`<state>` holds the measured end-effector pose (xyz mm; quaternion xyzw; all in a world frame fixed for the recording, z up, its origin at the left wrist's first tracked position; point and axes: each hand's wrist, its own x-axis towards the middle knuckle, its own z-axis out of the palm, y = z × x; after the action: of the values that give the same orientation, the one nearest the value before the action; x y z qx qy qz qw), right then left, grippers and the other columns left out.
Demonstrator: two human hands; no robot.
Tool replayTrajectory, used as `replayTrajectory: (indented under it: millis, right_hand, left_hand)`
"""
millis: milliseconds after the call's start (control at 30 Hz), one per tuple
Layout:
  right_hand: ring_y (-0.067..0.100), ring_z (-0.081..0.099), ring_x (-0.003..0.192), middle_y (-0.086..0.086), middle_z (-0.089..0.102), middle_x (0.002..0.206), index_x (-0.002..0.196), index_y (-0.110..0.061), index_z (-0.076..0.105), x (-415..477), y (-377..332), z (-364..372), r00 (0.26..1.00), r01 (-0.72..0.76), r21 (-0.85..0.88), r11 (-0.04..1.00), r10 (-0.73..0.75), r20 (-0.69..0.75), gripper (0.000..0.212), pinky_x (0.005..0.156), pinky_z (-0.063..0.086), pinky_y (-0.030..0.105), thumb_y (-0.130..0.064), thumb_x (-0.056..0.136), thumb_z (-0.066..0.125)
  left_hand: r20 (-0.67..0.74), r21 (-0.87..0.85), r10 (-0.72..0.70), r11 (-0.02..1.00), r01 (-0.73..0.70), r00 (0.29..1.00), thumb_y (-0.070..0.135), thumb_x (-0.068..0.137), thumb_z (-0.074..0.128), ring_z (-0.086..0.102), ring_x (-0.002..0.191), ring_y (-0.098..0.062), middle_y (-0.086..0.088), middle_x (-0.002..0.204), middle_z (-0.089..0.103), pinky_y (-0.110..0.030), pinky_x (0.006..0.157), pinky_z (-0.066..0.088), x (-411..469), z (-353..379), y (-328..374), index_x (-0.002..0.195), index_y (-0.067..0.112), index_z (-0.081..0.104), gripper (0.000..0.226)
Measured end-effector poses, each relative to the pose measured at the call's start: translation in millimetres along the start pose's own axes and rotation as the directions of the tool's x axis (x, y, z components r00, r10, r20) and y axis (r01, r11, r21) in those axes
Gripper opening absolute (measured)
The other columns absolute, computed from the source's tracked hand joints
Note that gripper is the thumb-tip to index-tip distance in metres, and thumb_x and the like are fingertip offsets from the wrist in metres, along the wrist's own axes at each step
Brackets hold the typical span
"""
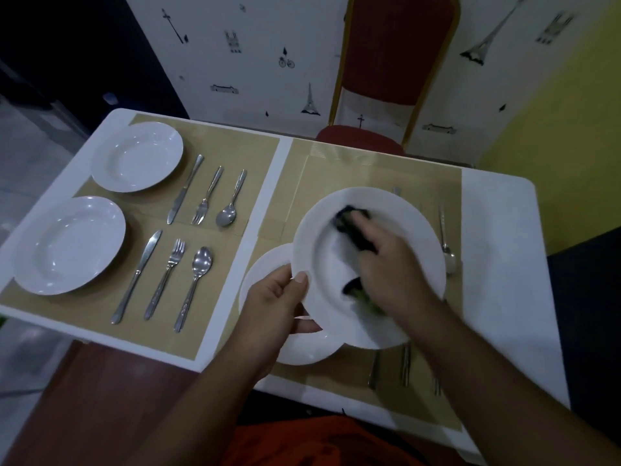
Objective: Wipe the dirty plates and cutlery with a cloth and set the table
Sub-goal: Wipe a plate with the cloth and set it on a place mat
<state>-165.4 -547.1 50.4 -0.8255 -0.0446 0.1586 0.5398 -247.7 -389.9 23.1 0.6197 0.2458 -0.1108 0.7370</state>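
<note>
My left hand (pixel 279 304) grips the left rim of a white plate (pixel 322 264), thumb on top, holding it tilted above the right placemat. Inside that plate my right hand (pixel 383 260) holds a dark cloth (pixel 353 227) against the surface; hand and cloth are blurred. A second white plate (pixel 265 274) lies underneath, partly covered. Some cutlery (pixel 445 237) lies to the right of the held plate, and more cutlery (pixel 405 364) pokes out below it.
On the left placemat (pixel 215 314) stand two white plates (pixel 137 156) (pixel 69 245), each with a knife, fork and spoon (pixel 201 260) beside it. A red chair (pixel 396 68) stands behind the white table (pixel 497 264). A wooden surface lies at the lower left.
</note>
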Motion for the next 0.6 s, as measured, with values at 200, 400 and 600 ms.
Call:
replayTrajectory:
  millis: [200,400,600]
  right_hand:
    - [-0.001,0.028,0.137,-0.014,0.037,0.147,0.139,-0.029,0.044,13,11,40,0.93,0.239,-0.207,0.949,-0.162,0.331,0.06,0.116,0.018,0.021,0.003,0.088,0.044]
    - [0.02,0.021,0.142,0.007,0.026,0.151,0.14,-0.006,0.038,53,36,17,0.928,0.198,-0.525,0.828,0.014,0.373,0.061,0.116,0.016,0.032,0.002,0.082,0.056]
    - [0.012,0.006,0.145,0.002,0.014,0.157,0.148,-0.01,0.023,131,13,50,0.998,-0.053,-0.481,0.875,0.026,-0.063,0.069,0.111,0.003,0.018,0.009,0.086,0.048]
  left_hand:
    - [0.011,-0.068,-0.025,0.997,0.026,1.0,0.015,0.105,0.049,0.076,0.084,-0.026,-0.01,0.1,0.078,-0.037,0.067,0.06,42,-29,23,0.122,0.015,0.069,0.026]
    - [0.006,-0.032,-0.064,0.997,0.064,0.998,0.016,0.105,0.048,0.075,0.093,-0.032,-0.012,0.104,0.078,-0.041,0.069,0.062,88,-65,32,0.123,0.015,0.067,0.026]
    - [0.096,0.065,-0.072,0.996,0.066,0.993,0.016,0.106,0.047,0.076,0.091,-0.031,-0.012,0.103,0.077,-0.042,0.069,0.062,152,-71,54,0.123,0.015,0.067,0.027]
